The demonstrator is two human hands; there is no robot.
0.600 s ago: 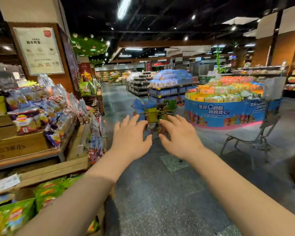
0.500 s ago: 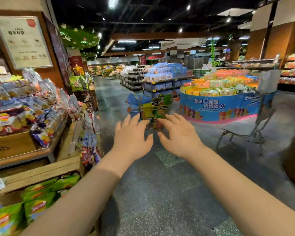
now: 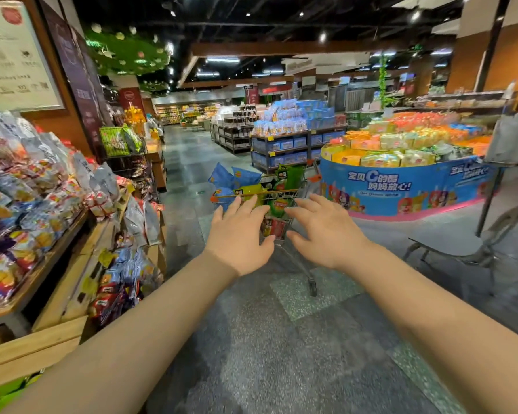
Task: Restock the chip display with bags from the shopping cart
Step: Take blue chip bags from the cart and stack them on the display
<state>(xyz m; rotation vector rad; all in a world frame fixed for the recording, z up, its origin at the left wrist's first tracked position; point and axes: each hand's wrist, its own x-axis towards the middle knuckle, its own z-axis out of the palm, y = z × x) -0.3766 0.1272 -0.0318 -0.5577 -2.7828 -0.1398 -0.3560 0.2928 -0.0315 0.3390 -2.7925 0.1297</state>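
Note:
A small wire shopping cart (image 3: 293, 191) with orange trim stands in the aisle ahead. It holds blue chip bags (image 3: 231, 177) and green chip bags (image 3: 287, 180). My left hand (image 3: 240, 231) and my right hand (image 3: 323, 231) stretch out toward the cart, palms down, fingers spread, holding nothing. Both hands overlap the cart's near side in the view; I cannot tell whether they touch it. The chip display (image 3: 27, 198), a wooden stepped shelf piled with snack bags, runs along my left.
A round blue promotional stand (image 3: 407, 186) stacked with yellow and orange packs sits right of the cart. A grey metal sign stand (image 3: 491, 204) rises at the far right. Blue-boxed shelving (image 3: 287, 144) is behind the cart. Dark stone floor (image 3: 281, 354) lies between me and the cart.
The cart appears larger and nearer. The display on my left has slid further left and closer. Both hands stay outstretched with fingers spread.

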